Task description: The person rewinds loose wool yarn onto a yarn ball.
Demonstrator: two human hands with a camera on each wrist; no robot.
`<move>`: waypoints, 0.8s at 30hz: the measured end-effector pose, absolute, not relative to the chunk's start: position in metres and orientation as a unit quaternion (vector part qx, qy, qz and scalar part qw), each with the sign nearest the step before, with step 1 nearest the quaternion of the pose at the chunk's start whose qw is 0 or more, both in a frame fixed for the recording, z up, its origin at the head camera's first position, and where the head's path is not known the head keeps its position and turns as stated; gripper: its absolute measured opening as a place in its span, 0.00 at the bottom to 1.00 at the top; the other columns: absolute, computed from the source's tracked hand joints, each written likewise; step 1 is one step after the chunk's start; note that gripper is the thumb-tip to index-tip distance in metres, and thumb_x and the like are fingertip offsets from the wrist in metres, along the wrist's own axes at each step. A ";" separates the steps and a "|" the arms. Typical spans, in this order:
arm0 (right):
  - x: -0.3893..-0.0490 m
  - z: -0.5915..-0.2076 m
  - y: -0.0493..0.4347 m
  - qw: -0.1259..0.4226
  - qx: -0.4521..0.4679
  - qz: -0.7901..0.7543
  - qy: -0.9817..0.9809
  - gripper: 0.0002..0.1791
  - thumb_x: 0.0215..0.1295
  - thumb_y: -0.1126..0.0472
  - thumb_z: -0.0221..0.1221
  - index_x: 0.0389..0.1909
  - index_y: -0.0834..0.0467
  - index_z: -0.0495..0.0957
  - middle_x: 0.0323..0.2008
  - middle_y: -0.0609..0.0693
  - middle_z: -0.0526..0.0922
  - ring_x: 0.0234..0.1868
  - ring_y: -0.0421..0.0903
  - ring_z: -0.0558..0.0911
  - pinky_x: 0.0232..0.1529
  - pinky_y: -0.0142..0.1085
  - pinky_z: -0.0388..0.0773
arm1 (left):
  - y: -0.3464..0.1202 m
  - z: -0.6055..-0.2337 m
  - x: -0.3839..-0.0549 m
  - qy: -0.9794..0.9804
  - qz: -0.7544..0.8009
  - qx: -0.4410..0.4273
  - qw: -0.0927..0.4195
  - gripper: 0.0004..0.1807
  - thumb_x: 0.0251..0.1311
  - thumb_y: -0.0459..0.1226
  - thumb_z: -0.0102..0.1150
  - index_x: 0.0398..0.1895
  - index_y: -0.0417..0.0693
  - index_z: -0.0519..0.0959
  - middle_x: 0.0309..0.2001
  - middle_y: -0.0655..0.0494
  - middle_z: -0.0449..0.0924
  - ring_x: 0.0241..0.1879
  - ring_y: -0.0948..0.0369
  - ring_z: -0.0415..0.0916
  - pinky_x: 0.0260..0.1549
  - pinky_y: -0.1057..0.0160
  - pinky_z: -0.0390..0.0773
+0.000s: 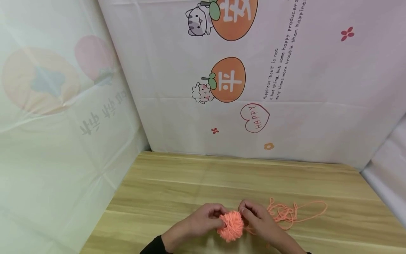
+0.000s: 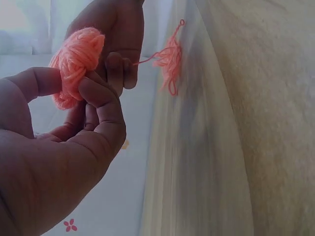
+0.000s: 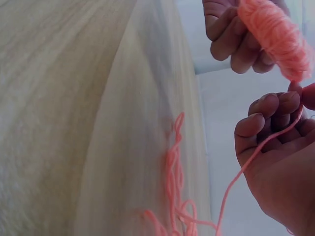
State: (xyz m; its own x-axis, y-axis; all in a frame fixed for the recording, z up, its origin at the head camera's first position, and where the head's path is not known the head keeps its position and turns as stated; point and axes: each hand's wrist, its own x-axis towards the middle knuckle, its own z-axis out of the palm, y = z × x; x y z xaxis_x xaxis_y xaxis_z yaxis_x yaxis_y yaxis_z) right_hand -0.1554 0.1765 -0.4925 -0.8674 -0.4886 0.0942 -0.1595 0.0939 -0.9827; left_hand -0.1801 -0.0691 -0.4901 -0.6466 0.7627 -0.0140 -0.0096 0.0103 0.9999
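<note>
My left hand (image 1: pixel 206 219) pinches a coral-coloured ball of yarn (image 1: pixel 232 226) between thumb and fingers, raised over the wooden table. In the left wrist view the yarn ball (image 2: pixel 76 66) shows its wound strands, with the left thumb (image 2: pixel 47 81) against one side. Close on its other side, my right hand (image 1: pixel 258 219) pinches the yarn strand near the ball's edge. The right wrist view shows that strand (image 3: pixel 246 164) running from the right hand's (image 3: pixel 283 142) fingertips across the palm and down towards the loose yarn.
A loose tangle of the same yarn (image 1: pixel 285 213) lies on the wooden table (image 1: pixel 190 180), right of the hands, with one long loop reaching further right. White printed cloth (image 1: pixel 177 116) hangs behind the table, and more cloth (image 1: pixel 57 158) stands along the left side.
</note>
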 end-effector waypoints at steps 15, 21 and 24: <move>-0.155 -0.488 0.177 0.104 -0.256 -0.640 0.717 0.17 0.81 0.60 0.38 0.36 0.67 0.68 0.23 0.66 0.65 0.23 0.60 0.62 0.23 0.50 0.63 | -0.062 -0.494 -0.178 0.748 0.596 0.199 0.215 0.10 0.55 0.34 0.58 0.41 0.46 0.80 0.35 0.58 0.81 0.31 0.64 0.77 0.28 0.69 0.77; -0.152 -0.485 0.173 0.098 -0.259 -0.636 0.720 0.16 0.80 0.60 0.40 0.40 0.67 0.71 0.23 0.66 0.66 0.21 0.57 0.62 0.21 0.51 0.63 | -0.056 -0.493 -0.180 0.768 0.590 0.157 0.196 0.09 0.56 0.36 0.59 0.41 0.49 0.79 0.34 0.57 0.80 0.29 0.63 0.76 0.25 0.67 0.76; -0.150 -0.484 0.170 0.094 -0.271 -0.634 0.719 0.15 0.80 0.61 0.40 0.39 0.67 0.71 0.23 0.64 0.66 0.21 0.58 0.63 0.22 0.50 0.64 | -0.052 -0.494 -0.181 0.770 0.595 0.143 0.182 0.10 0.57 0.36 0.59 0.42 0.48 0.78 0.34 0.57 0.80 0.30 0.64 0.76 0.24 0.67 0.75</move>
State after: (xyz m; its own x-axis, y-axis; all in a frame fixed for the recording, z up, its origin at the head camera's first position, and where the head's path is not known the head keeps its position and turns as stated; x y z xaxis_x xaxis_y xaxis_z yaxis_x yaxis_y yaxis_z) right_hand -0.1504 0.1701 -0.4841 -0.8357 -0.5078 0.2089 -0.2707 0.0500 -0.9614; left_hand -0.1814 -0.0517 -0.4943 -0.8929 0.4367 -0.1099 0.0040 0.2517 0.9678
